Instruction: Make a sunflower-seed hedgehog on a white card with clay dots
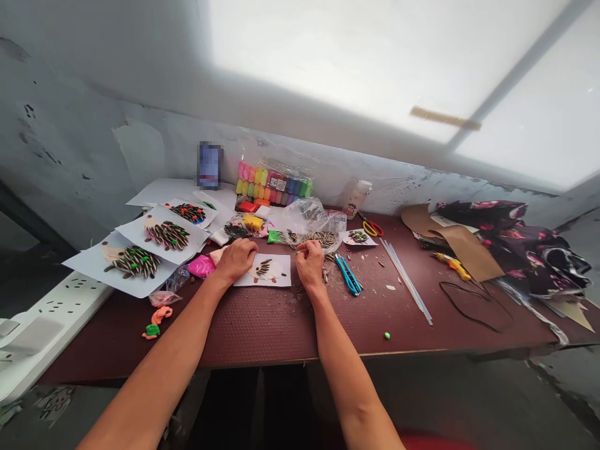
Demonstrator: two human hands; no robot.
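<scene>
A small white card lies before me, with a pale clay shape and several striped seeds stuck on it. My left hand rests at the card's left edge, its fingers curled together; what they hold, if anything, is hidden. To the right of the card my right hand is closed, thumb and fingertips pinched at the edge of a pile of sunflower seeds. Anything between those fingertips is too small to name. Behind the seeds is a clear plastic bag.
Finished-looking seed cards overlap at the left, beside a power strip. A blue cutter, scissors, clear sticks and a glue gun lie rightward. A bottle and clay packs stand behind.
</scene>
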